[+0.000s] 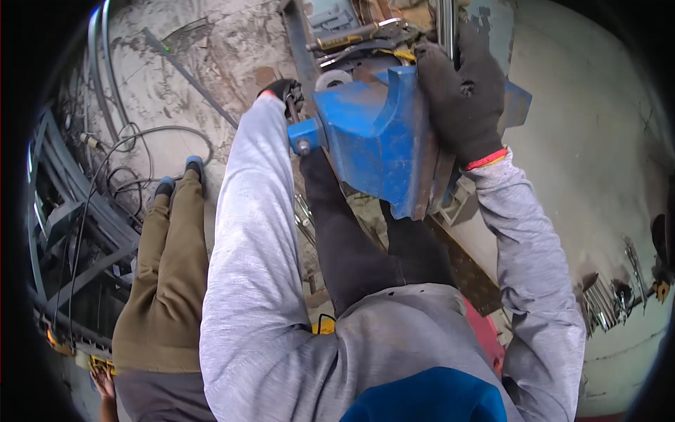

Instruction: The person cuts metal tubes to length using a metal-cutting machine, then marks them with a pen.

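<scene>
A large blue bench vise point(369, 141) stands in front of my body. My left hand point(285, 93), in a dark glove, is closed at the vise's left side, around the handle bar point(292, 109) near the blue screw end. My right hand point(467, 98), also gloved, lies over the right side of the vise jaws, beside an upright shiny metal rod point(447, 28). Its thumb and fingers rise on either side of the rod; how firmly they hold it is unclear. A round grey metal ring point(333, 79) sits behind the vise.
Behind the vise lie a yellow-black tool point(348, 36) and other hand tools. At the left, another person point(165, 281) stands near cables and stacked metal frames point(84, 225). Several metal tools point(601, 302) rest at the right.
</scene>
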Motion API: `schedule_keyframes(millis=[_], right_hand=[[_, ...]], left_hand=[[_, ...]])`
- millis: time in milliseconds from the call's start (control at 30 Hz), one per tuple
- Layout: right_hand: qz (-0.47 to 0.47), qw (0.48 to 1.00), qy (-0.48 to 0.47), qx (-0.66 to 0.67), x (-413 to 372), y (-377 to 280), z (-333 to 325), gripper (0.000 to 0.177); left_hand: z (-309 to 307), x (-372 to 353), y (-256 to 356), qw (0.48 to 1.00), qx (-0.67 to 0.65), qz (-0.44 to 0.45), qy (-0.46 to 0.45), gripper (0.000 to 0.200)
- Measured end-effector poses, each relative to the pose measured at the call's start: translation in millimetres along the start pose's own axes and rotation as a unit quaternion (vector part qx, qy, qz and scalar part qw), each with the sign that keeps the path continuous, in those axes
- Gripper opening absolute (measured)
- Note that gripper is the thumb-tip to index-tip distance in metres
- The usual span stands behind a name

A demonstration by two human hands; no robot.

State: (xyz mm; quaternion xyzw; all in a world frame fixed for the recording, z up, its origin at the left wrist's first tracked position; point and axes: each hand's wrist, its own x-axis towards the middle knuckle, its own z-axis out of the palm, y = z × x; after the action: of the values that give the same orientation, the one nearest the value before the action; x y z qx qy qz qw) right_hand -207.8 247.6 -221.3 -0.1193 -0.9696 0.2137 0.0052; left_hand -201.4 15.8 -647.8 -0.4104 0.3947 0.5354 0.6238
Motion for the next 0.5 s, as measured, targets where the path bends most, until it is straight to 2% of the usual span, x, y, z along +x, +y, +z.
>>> schedule_keyframes(millis=[67, 100, 133, 200, 233, 300, 467, 500], right_hand=[[0.028, 0.995, -0.019, 0.095, 1.6, -8.1, -3.5, 0.035], [0.094, 0.992, -0.004, 0.089, 4.5, -23.8, -4.6, 0.042], [0.091, 0.992, -0.005, 0.088, 4.6, -24.1, -1.5, 0.042], [-0.019, 0.992, 0.019, 0.125, 10.0, -21.7, 0.8, 0.029], [-0.026, 0.992, 0.019, 0.123, 9.1, -14.8, 0.4, 0.029], [0.038, 0.994, -0.015, 0.099, 1.1, 3.1, 0.9, 0.035], [-0.048, 0.999, 0.016, 0.003, 6.4, 2.2, -1.3, 0.032], [0.014, 0.999, -0.008, 0.040, 7.1, -3.1, -4.0, 0.033]], left_hand=[[-24.0, 14.9, -73.0, 1.000, -0.010, 0.019, -0.015, 0.025], [-31.1, 14.3, -108.2, 0.999, -0.018, 0.036, -0.021, 0.025], [-38.9, 10.1, -139.8, 0.997, -0.029, 0.058, -0.028, 0.024], [-57.2, 21.0, -172.9, 0.992, -0.056, 0.108, -0.043, 0.024], [-68.5, 30.3, -184.4, 0.987, -0.068, 0.133, -0.051, 0.024], [-70.4, 55.6, -191.2, 0.976, -0.086, 0.190, -0.066, 0.024], [-84.6, 110.5, -203.6, 0.922, -0.145, 0.341, -0.108, 0.023], [-87.0, 119.4, -204.2, 0.911, -0.156, 0.364, -0.114, 0.023]])
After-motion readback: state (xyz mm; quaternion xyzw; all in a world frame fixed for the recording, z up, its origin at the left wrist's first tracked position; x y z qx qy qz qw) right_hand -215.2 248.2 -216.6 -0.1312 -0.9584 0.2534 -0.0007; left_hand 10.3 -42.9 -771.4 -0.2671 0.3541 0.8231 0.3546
